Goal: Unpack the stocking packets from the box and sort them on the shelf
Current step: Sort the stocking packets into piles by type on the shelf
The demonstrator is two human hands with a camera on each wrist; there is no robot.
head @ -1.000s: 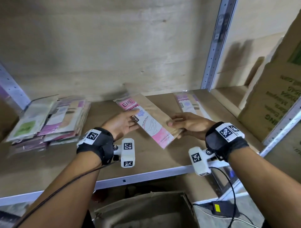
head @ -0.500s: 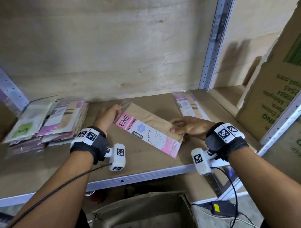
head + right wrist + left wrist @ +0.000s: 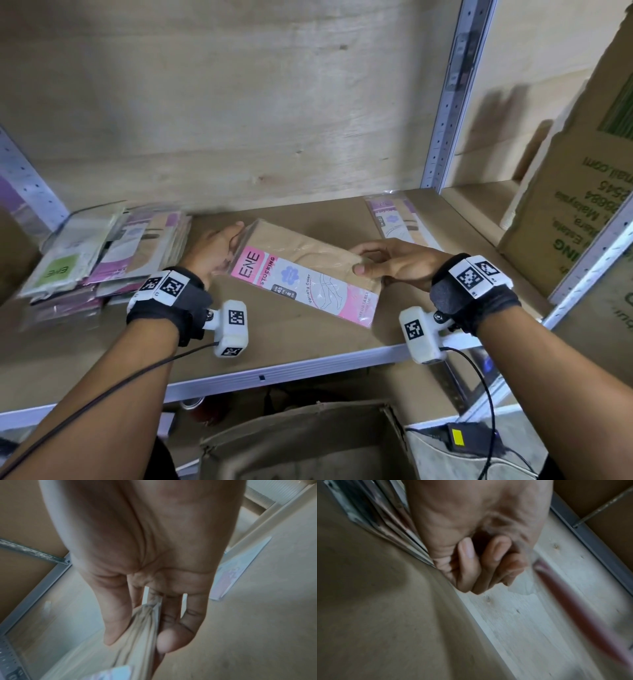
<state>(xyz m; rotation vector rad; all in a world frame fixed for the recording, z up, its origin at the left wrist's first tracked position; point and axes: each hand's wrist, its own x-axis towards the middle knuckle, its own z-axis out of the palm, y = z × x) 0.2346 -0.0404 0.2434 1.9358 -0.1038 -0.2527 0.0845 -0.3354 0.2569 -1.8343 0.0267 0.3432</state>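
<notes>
Both hands are gripping a packet [image 3: 305, 274] over the shelf [image 3: 308, 342], left hand [image 3: 214, 253] holding its far end, right hand [image 3: 394, 262] pinching its side; the label is reading "ENE STOCKING".

Shelf [image 3: 301, 346] at centre — packet [image 3: 308, 274] over its middle, held between left hand [image 3: 212, 253] at left end and right hand [image 3: 394, 263] at right end. Stack of packets [image 3: 102, 250] on shelf far left; 1 packet [image 3: 397, 219] behind right hand. Cardboard box [image 3: 301, 442] below shelf edge; carton [image 3: 575, 212] at right.

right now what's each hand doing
left hand: holds the pink stocking packet at its left end
right hand: pinches the packet's right end
</notes>
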